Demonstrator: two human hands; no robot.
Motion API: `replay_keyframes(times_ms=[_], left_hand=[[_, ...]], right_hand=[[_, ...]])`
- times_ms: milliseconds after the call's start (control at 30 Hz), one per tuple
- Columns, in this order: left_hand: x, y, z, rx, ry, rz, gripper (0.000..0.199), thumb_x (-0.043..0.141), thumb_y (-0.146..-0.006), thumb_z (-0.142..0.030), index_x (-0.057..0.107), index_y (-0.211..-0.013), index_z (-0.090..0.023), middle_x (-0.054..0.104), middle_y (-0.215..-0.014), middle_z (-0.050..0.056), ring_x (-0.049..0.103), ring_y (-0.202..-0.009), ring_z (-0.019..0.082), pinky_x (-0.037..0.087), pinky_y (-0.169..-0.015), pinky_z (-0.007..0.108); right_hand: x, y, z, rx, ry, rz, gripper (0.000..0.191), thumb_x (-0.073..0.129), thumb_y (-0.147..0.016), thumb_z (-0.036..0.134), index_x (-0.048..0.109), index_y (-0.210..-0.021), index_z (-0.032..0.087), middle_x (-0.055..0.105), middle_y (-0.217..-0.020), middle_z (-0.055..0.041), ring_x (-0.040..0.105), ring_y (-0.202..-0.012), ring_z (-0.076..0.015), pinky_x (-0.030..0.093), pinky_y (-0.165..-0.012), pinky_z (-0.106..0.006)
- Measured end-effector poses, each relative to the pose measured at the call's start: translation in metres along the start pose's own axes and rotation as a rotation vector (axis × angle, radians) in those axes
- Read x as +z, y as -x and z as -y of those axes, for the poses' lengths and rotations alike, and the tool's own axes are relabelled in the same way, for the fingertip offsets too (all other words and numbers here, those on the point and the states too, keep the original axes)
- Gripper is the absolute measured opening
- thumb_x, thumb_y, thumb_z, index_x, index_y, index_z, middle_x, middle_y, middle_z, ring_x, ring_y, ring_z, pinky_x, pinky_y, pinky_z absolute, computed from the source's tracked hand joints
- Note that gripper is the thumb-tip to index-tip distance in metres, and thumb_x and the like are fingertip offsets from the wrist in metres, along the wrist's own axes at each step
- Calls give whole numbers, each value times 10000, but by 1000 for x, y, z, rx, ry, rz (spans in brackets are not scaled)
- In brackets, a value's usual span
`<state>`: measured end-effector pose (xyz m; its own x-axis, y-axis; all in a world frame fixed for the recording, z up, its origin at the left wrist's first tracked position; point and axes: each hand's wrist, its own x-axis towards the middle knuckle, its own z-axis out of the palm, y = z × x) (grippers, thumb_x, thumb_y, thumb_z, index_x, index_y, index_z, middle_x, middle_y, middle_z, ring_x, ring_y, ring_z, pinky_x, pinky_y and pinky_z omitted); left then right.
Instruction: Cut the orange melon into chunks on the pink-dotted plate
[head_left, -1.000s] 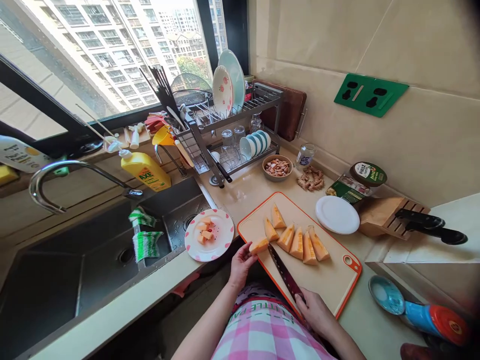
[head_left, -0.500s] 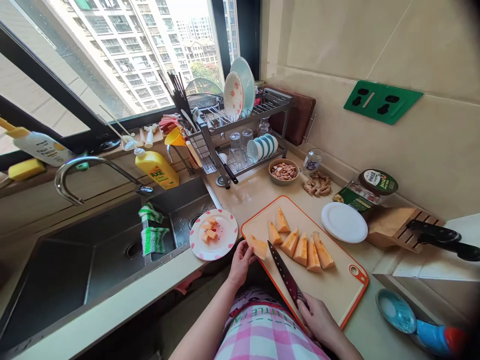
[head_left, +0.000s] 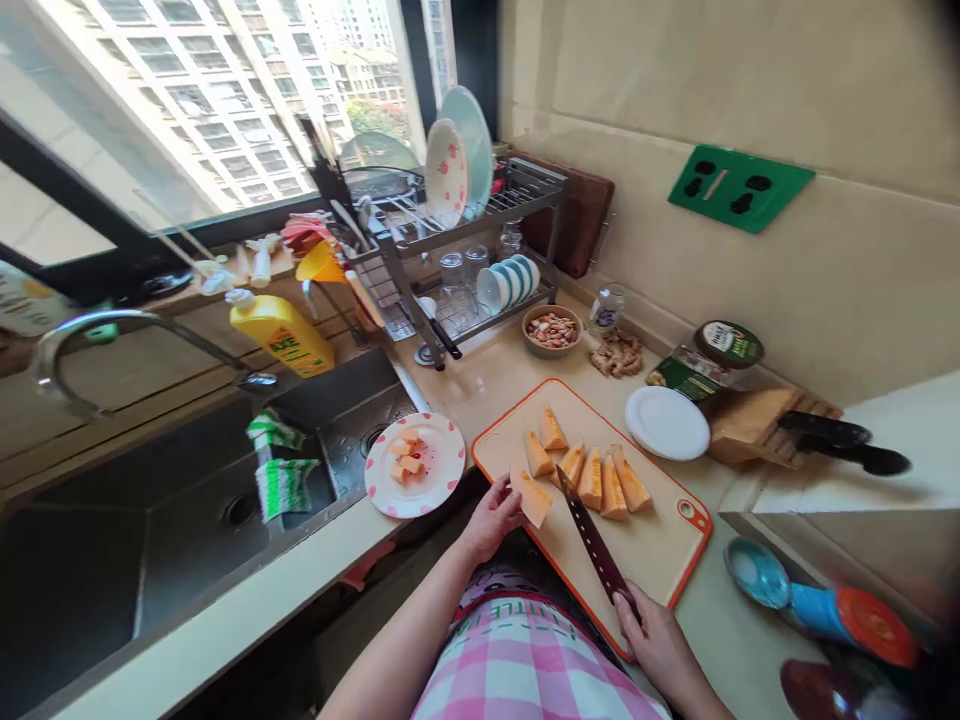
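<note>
Clamps fingers of left hand point(head_left: 491, 522) on melon wedge point(head_left: 532, 498), of right hand point(head_left: 655, 640) on knife point(head_left: 595, 543), risking nicked fingertips through blade slip.

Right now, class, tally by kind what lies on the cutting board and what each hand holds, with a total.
Orange fruit wedges on the cream, orange-rimmed cutting board: 6
Orange fruit piece in left hand: 1
Dark, hole-dotted knife in right hand: 1
Total: 8
</note>
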<state>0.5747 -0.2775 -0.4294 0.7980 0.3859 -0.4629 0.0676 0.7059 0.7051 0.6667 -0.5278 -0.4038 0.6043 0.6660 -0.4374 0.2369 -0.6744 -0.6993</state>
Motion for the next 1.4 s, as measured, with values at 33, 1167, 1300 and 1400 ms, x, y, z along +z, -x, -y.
replay_keyframes(times_ms=[33,1167,1300,1400], left_hand=[[4,-3,5,-6,-67,55,501,718,-686,-437,531,-1102,-230,620,-1074,75,611,-947,214,500,-817,367],[21,-22,30,140,-1354,139,151,612,-675,-124,565,-801,-193,646,-806,34,583,-779,193,382,-689,266],[22,-21,29,149,-1357,143,145,608,-673,-132,572,-804,-183,653,-811,52,587,-777,204,385,-683,271],[22,-21,29,152,-1342,135,145,610,-662,-128,575,-790,-186,652,-786,39,586,-751,195,384,-662,261]], right_hand=[[0,11,-6,47,7,-33,474,258,-849,546,574,-820,194,651,-706,-76,619,-673,-214,468,-630,-279],[88,45,18,478,328,-67,296,236,-952,159,527,-1001,132,696,-853,-109,673,-803,-191,373,-593,-247],[88,44,14,442,338,-117,276,258,-938,141,530,-986,136,695,-857,-105,668,-796,-184,365,-583,-241],[81,50,18,406,356,-141,271,270,-939,165,538,-972,156,693,-817,-88,665,-750,-185,353,-553,-242]])
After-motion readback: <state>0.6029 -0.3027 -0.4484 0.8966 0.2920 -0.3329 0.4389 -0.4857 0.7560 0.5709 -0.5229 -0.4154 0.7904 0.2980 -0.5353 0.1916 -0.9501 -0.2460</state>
